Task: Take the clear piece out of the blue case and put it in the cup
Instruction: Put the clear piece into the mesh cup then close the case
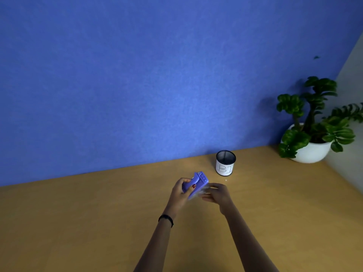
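Observation:
My left hand grips a blue case, held above the wooden table with its far end tilted up. A clear piece sticks out of the case's right side, blurred and partly hidden by fingers. My right hand pinches that clear piece at its right edge. The cup, a black mesh cylinder wrapped in a white paper label with letters on it, stands upright on the table beyond and to the right of both hands.
A potted green plant in a white bowl stands in the far right corner. A blue wall runs along the table's back edge. A tiny white speck lies near the cup.

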Motion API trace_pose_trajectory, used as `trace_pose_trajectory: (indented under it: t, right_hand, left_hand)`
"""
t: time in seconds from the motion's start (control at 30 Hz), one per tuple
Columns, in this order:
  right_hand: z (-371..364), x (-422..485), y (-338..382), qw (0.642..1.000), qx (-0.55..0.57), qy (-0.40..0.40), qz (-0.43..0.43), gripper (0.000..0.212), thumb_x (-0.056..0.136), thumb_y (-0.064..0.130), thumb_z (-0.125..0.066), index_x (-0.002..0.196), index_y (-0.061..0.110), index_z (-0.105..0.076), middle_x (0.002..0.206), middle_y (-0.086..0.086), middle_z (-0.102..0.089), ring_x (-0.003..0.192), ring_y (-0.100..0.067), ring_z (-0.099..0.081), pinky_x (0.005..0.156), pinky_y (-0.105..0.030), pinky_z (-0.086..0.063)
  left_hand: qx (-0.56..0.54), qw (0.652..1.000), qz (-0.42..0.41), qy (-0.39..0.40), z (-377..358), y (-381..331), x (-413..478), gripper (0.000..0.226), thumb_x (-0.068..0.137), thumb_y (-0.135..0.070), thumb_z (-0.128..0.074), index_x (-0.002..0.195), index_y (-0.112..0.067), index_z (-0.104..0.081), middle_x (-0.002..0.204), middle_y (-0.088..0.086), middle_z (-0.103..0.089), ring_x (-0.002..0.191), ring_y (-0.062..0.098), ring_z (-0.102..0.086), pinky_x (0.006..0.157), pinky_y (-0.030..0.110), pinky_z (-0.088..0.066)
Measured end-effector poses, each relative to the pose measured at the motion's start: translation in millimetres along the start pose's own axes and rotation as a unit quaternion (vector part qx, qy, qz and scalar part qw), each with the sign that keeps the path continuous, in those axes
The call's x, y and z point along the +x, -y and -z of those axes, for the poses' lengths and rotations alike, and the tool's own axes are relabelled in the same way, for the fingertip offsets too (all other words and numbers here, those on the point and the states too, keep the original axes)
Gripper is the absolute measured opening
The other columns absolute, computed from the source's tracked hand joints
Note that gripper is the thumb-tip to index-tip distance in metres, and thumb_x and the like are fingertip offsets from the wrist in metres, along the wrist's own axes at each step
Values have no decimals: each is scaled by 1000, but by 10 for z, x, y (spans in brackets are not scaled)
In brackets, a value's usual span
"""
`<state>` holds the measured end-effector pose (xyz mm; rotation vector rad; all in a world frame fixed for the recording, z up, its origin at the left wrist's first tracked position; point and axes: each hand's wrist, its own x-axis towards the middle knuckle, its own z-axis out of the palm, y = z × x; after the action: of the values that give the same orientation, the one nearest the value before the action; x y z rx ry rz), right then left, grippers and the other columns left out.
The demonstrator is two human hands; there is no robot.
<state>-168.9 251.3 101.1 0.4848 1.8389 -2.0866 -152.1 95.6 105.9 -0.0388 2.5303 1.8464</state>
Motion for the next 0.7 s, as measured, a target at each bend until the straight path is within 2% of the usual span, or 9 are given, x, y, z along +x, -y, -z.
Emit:
trace_pose_trajectory:
  t: [0.1, 0.23, 0.33, 0.43, 0.7]
  right_hand:
    - [32, -25, 16, 1000, 7, 3, -1, 17, 81, -5, -63, 98, -8, -64, 75, -17, -72, 57, -19, -71, 56, -24, -60]
    - [74, -37, 36, 1000, 17, 6, -3, 14, 84, -4, -60, 97, -3, -65, 75, -17, -73, 59, -19, -73, 55, -24, -60]
    - [93, -34, 44, 1000, 24, 3, -3, 13, 86, 0, -59, 97, 2, -65, 72, -14, -74, 62, -20, -74, 54, -24, -60]
    - [99, -34, 47, 1000, 22, 7, -1, 10, 87, 4, -60, 96, 3, -65, 73, -14, -74, 63, -20, -74, 54, -24, -59]
    - [141, -37, 22, 1000, -8, 4, 3, 13, 86, -4, -58, 95, 2, -65, 75, -15, -72, 55, -17, -72, 51, -23, -59]
  left_hand:
    - [7, 1000, 3, 9, 0, 25, -11, 19, 89, -12, -59, 105, -2, -56, 109, 14, -60, 88, 15, -53, 73, 22, -44]
    - [18, 1000, -2, 22, -2, 47, -20, 19, 89, -12, -59, 105, -2, -56, 107, 7, -60, 87, 11, -54, 67, 9, -44]
    - [22, 999, -4, 38, -9, 50, -22, 20, 89, -14, -59, 105, -2, -55, 106, 4, -58, 85, 7, -54, 65, 7, -45]
    - [29, 999, -6, 37, -31, 58, -22, 20, 89, -16, -59, 105, -4, -55, 110, 9, -58, 87, 8, -54, 65, 6, -45]
    - [15, 1000, -5, 18, -72, 14, -12, 18, 90, -14, -58, 105, -4, -56, 107, 6, -59, 85, 9, -54, 62, 4, -43]
